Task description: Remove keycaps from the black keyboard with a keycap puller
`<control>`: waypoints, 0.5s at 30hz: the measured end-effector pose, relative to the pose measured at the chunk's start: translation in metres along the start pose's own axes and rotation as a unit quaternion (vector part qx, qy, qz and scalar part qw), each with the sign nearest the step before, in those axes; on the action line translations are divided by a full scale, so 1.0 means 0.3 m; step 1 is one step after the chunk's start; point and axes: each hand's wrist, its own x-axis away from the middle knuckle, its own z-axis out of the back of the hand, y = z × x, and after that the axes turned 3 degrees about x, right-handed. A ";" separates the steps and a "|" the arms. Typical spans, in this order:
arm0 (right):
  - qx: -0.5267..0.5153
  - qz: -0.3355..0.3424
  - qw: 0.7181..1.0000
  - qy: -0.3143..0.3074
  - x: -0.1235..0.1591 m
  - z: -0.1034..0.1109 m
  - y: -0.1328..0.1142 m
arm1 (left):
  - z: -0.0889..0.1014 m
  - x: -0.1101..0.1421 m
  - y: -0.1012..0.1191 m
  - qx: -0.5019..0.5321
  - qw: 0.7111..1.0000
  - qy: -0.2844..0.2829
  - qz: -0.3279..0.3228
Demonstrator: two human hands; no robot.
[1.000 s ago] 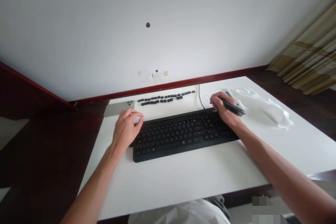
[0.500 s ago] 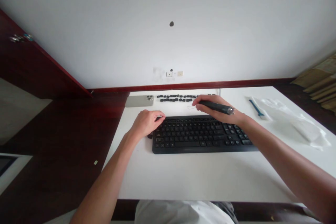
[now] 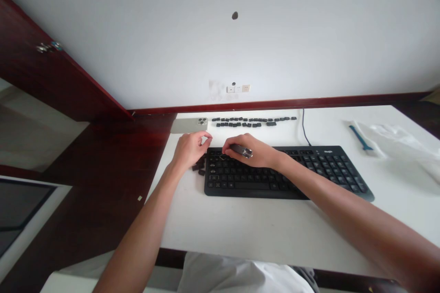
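A black keyboard (image 3: 292, 174) lies on the white table (image 3: 261, 233). My right hand (image 3: 252, 152) is closed around a dark pen-like tool (image 3: 241, 149), its tip at the keyboard's upper left keys. My left hand (image 3: 189, 149) rests at the keyboard's left end, fingers curled with thumb and forefinger pinched; what they hold is hidden. A few loose black keycaps (image 3: 199, 166) lie beside it on the table.
A row of several removed keycaps (image 3: 252, 122) lies along the table's far edge, with a phone (image 3: 189, 125) to their left. The keyboard cable (image 3: 304, 123) runs back. A blue tool (image 3: 360, 138) and white plastic wrap (image 3: 405, 142) sit at the right.
My right hand has moved left with the tool, from behind the keyboard's middle to its upper left keys. The camera view has shifted left. My left hand stays at the keyboard's left end.
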 end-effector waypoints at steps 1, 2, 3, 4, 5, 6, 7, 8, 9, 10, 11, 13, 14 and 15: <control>-0.004 -0.001 1.000 -0.001 -0.001 -0.005 0.005 | -0.002 0.000 -0.002 0.001 1.000 0.001 0.001; -0.011 0.001 1.000 -0.004 -0.002 -0.008 0.008 | -0.004 -0.001 -0.003 0.002 1.000 -0.001 0.001; -0.020 0.002 1.000 -0.007 -0.003 -0.010 0.009 | -0.007 -0.001 -0.004 0.003 1.000 -0.003 0.002; -0.028 0.003 1.000 -0.009 -0.004 -0.011 0.009 | -0.009 -0.001 -0.003 0.003 1.000 -0.005 0.003; -0.035 0.003 0.999 -0.009 -0.005 -0.011 0.007 | -0.012 -0.001 -0.002 0.004 1.000 -0.007 0.004; -0.039 0.000 0.999 -0.006 -0.006 -0.010 0.004 | -0.014 -0.001 0.000 0.005 1.000 -0.008 0.004; -0.040 -0.002 0.999 -0.001 -0.007 -0.010 0.002 | -0.015 0.000 0.001 0.005 1.000 -0.009 0.004; -0.039 -0.004 0.999 0.005 -0.008 -0.010 0.000 | -0.015 0.000 0.003 0.005 1.000 -0.010 0.004; -0.037 -0.004 0.999 0.009 -0.009 -0.010 -0.002 | -0.015 0.000 0.004 0.005 1.000 -0.010 0.003; -0.035 -0.001 0.999 0.009 -0.009 -0.011 -0.002 | -0.015 0.001 0.004 0.005 1.000 -0.012 0.002; -0.035 0.003 0.999 0.005 -0.009 -0.011 -0.002 | -0.015 0.001 0.005 0.006 1.000 -0.012 0.001; -0.036 0.011 0.999 -0.006 -0.008 -0.013 0.002 | -0.016 0.002 0.004 0.010 1.000 -0.012 0.001; -0.035 0.014 0.999 -0.011 -0.008 -0.013 0.003 | -0.017 0.002 0.003 0.012 1.000 -0.012 0.001; -0.033 0.016 0.999 -0.015 -0.008 -0.013 0.004 | -0.018 0.002 0.003 0.014 1.000 -0.014 0.002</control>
